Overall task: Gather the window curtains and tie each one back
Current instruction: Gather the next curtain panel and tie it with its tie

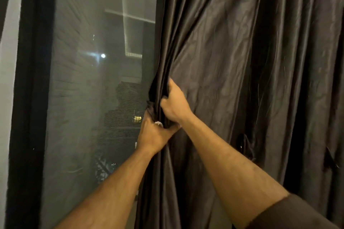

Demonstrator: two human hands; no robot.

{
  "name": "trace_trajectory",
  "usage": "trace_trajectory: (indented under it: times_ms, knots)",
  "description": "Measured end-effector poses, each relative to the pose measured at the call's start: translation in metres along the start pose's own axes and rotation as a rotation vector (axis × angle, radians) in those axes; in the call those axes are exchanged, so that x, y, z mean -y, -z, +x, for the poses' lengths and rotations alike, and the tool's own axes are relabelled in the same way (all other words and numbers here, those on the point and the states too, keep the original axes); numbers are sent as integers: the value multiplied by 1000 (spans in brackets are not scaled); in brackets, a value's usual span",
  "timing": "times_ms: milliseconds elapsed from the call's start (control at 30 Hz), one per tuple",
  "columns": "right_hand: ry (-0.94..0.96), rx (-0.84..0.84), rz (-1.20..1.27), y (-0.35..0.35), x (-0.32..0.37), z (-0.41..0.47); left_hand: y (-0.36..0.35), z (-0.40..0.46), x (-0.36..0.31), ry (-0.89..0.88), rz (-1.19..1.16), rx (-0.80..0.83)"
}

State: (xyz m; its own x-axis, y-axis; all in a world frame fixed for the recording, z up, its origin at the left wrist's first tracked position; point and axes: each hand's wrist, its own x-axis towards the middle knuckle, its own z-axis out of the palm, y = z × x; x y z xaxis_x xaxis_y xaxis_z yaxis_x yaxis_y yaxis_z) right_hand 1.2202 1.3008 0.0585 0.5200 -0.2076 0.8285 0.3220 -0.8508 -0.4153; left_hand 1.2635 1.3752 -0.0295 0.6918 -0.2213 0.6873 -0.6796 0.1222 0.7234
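Note:
A dark, shiny curtain hangs over the right half of the view, creased and in long folds. Its left edge is bunched together at about mid-height. My right hand is closed on that bunched edge from the right. Just below it, my left hand grips the same gathered fabric from the left, with something small and pale showing between its fingers. The two hands nearly touch. A dark fabric loop or tie hangs against the curtain to the right of my right forearm.
The uncovered window pane fills the left-middle, with a night scene and a mesh behind it. A black window frame runs down the left side, with pale wall beyond it.

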Motion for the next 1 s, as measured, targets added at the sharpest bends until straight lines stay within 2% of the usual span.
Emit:
trace_trajectory:
  times_ms: [200,233,267,333,367,467,600,667,767,833,900,1000]
  knots:
    - [0,165,130,-3,25,9,17,7,-6,3,-4,-275]
    - [-5,110,197,4,22,6,22,7,-4,-3,15,-301]
    - [-23,-26,233,12,14,3,26,6,-3,4,28,-311]
    - [-127,-382,173,32,2,-1,31,0,-4,58,30,-280]
    - [-211,-470,172,41,-7,5,32,-4,-5,86,30,-251]
    - [-386,-302,296,60,-22,34,28,-14,-10,119,39,-178]
    - [-345,-78,251,56,-6,72,28,-20,-17,171,60,-116]
    - [-348,-139,245,49,15,92,35,-21,-17,161,84,-147]
    - [-590,-436,221,62,20,136,51,-22,-17,152,125,-159]
    - [-691,-467,401,74,11,152,58,-20,-16,141,129,-134]
    - [-613,-430,538,80,11,150,62,-18,-17,132,140,-98]
    - [-220,-368,361,71,28,138,64,-14,-12,114,131,-81]
